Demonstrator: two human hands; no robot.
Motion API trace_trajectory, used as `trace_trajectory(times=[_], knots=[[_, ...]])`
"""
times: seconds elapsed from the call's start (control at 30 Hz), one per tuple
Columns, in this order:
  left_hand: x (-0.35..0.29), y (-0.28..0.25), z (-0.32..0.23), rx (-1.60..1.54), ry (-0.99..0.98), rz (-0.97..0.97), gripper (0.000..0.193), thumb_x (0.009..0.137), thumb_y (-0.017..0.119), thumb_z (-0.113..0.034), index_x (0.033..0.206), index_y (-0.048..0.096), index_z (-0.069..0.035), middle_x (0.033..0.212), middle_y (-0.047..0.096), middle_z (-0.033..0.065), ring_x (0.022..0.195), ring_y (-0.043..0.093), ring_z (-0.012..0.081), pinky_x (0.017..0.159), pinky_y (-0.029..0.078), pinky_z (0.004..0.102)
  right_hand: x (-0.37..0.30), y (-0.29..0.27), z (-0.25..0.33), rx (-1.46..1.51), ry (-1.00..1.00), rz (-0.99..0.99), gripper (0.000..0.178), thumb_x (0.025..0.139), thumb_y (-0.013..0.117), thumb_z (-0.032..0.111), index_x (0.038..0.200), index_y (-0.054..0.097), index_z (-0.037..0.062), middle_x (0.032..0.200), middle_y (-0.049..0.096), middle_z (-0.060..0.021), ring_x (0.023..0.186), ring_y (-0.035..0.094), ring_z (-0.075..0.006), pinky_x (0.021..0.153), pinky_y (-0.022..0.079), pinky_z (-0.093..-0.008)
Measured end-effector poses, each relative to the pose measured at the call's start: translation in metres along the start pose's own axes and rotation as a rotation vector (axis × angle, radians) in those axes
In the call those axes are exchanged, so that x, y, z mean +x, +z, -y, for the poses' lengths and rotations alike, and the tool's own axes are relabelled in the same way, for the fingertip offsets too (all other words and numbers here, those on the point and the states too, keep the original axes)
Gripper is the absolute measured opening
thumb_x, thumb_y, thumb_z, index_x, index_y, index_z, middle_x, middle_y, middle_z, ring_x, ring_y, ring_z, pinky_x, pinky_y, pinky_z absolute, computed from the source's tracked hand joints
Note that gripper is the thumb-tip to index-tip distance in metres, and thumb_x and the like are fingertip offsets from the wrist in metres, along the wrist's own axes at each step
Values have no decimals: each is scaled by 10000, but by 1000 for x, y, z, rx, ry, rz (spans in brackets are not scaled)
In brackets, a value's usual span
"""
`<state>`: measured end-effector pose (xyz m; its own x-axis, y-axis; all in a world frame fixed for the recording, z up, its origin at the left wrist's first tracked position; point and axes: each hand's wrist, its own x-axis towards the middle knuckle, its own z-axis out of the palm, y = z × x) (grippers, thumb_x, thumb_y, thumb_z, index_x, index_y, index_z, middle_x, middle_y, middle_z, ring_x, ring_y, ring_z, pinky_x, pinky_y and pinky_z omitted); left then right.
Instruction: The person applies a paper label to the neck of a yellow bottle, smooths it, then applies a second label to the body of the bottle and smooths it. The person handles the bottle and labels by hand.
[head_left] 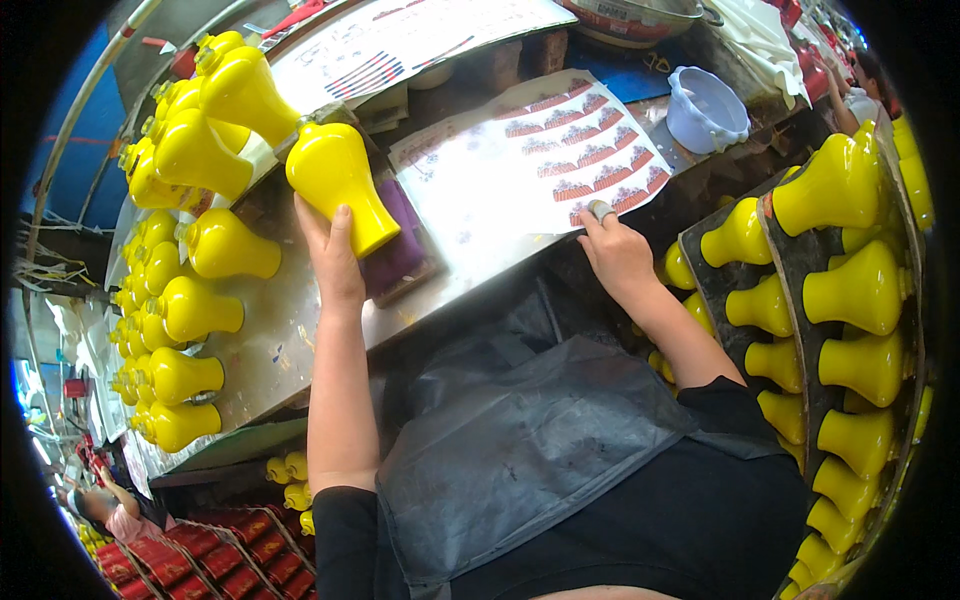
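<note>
Left of the printed sheet (460, 185), the left hand (336, 262) holds a yellow vase (335, 172) in its grip; at the sheet's lower right edge, the right hand (618, 254) touches it, grip width unclear.

Plain yellow vase (335, 172), white sheet (475, 175) with rows of reddish motifs (597, 154), pale-blue basin (689, 126).

a black short-sleeved shirt (650, 530) under a creased, shiny dark grey apron (530, 440).
</note>
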<state>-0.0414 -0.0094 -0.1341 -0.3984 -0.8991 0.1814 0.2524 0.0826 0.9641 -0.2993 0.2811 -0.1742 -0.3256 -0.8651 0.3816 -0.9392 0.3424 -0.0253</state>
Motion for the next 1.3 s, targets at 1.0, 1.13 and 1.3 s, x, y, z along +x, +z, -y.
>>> trace_trajectory(times=[1.0,1.13,1.3], knots=[[-49,97,-55,754,556,312,357,727,853,-194,989,644,-70,1026,591,139,1005,581,347,871,473,438,88,-88,82,1203,349,114,339,957,624,57,1273,699,-43,873,688,-72,731,596,-120,669,476,-267],[-43,100,-62,861,653,162,381,676,826,-156,959,587,-65,960,554,141,918,560,355,795,463,460,98,-105,119,989,105,107,440,943,592,70,1374,636,-10,930,660,-224,853,654,-332,785,522,-393],[-40,76,-69,814,674,-12,222,741,752,-53,920,622,-46,910,645,147,823,642,350,728,520,423,107,-104,143,999,-31,77,383,971,581,54,1343,646,-13,986,657,-241,903,670,-375,803,533,-429]])
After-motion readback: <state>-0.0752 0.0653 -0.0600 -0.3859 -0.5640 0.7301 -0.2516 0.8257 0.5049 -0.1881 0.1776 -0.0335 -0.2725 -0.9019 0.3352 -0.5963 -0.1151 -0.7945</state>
